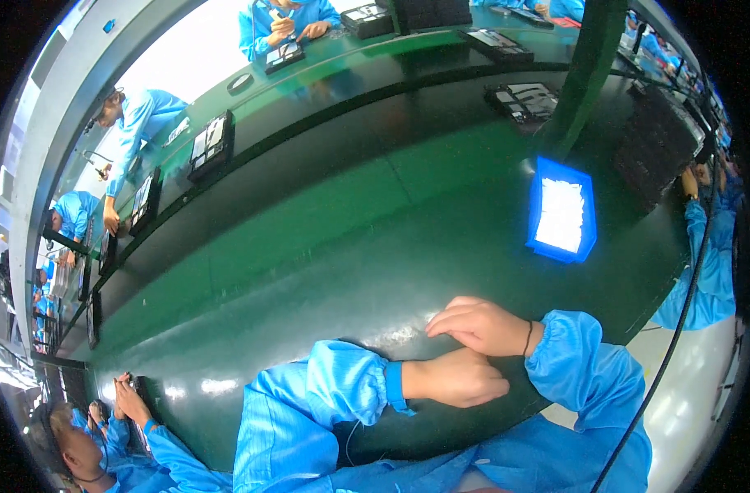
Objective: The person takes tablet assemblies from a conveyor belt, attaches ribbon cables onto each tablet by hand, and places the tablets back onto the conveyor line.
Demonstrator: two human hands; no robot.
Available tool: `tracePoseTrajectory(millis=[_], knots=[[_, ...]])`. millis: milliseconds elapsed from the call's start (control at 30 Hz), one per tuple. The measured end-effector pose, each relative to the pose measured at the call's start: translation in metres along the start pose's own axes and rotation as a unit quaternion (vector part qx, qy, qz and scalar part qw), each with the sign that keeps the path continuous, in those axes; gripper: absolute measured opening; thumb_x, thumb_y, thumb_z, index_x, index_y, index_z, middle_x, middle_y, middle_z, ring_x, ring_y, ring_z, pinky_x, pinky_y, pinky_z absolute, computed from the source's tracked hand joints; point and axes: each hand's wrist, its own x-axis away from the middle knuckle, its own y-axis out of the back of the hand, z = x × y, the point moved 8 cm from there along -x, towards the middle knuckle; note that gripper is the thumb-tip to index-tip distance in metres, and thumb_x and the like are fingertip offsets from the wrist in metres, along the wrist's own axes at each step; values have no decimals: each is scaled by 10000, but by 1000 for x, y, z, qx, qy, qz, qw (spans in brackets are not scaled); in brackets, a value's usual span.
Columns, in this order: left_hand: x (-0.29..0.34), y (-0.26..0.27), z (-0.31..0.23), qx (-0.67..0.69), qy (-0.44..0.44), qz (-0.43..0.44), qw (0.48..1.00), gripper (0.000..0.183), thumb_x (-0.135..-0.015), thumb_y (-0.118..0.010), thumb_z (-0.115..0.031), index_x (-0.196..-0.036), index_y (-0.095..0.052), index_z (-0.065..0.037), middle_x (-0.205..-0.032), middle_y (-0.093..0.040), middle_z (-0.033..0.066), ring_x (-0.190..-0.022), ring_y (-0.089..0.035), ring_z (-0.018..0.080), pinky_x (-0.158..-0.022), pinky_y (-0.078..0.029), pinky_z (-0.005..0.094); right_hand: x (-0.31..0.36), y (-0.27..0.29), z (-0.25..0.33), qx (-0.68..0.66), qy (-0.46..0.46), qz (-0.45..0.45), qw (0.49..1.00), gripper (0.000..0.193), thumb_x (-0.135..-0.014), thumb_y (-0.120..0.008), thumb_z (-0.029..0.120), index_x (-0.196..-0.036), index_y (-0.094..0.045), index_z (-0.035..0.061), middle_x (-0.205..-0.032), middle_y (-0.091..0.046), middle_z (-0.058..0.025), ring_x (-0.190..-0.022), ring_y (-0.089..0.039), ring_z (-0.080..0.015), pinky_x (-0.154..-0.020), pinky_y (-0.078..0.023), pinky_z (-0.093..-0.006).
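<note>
My left hand rests on the green table close to my body, with its fingers curled into a fist. Nothing shows in it. Just beyond it, my right hand lies with fingers stretched out and slightly bent toward the left, holding nothing. The two hands overlap a little, and the heel of the right one is close against the back of the left. A blue strap circles my left wrist; a thin dark band is on my right. Farther off stands a blue bin filled with small white pieces.
A green post rises behind the bin. Stacked black trays stand at the right, and another black tray lies near the post. A black cable hangs at right. Co-workers in blue sit around; one person's hands are at lower left.
</note>
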Motion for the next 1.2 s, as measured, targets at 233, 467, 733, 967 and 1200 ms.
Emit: tracePoseTrajectory(millis=[233, 467, 733, 967, 1200], knots=[[2, 1, 0, -5, -6, -14, 1000, 127, -898, -557, -189, -836, -567, -79, -623, -536, 98, -559, -568, 288, -511, -421, 428, -3, 1, 1, 11, 3, -7, 1000, 255, -825, -579, -7, -1047, -679, 70, -1091, -681, -60, -987, -607, -263, -872, -495, -374], [-1, 1, -2, 19, -21, -12, 1000, 174, -876, -563, -179, -765, -509, -56, -641, -537, 113, -578, -582, 319, -513, -436, 447, -6, 4, 4, 21, -11, -8, 1000, 262, -801, -594, -24, -1025, -687, 75, -1064, -690, -67, -960, -623, -272, -849, -494, -371], [2, 3, -4, 8, -30, -44, 999, 208, -855, -577, -176, -709, -512, -43, -608, -552, 125, -565, -582, 338, -503, -427, 457, -11, 3, 9, 11, -31, 4, 999, 238, -807, -584, -43, -997, -691, 53, -1058, -693, -84, -936, -624, -272, -831, -483, -365], [1, -1, -2, 4, -21, -40, 999, 205, -839, -581, -186, -691, -541, -49, -608, -575, 127, -558, -591, 337, -501, -435, 458, -10, 4, 9, 21, -28, 8, 999, 260, -805, -590, -30, -1023, -684, 76, -1074, -688, -69, -956, -627, -274, -851, -487, -379], [1, 0, -3, 7, -18, -32, 999, 196, -831, -593, -184, -711, -512, -52, -613, -547, 115, -578, -591, 325, -508, -442, 444, -6, 2, 3, 18, -32, 4, 999, 275, -795, -586, -32, -1028, -682, 78, -1063, -685, -73, -949, -622, -276, -850, -488, -379]])
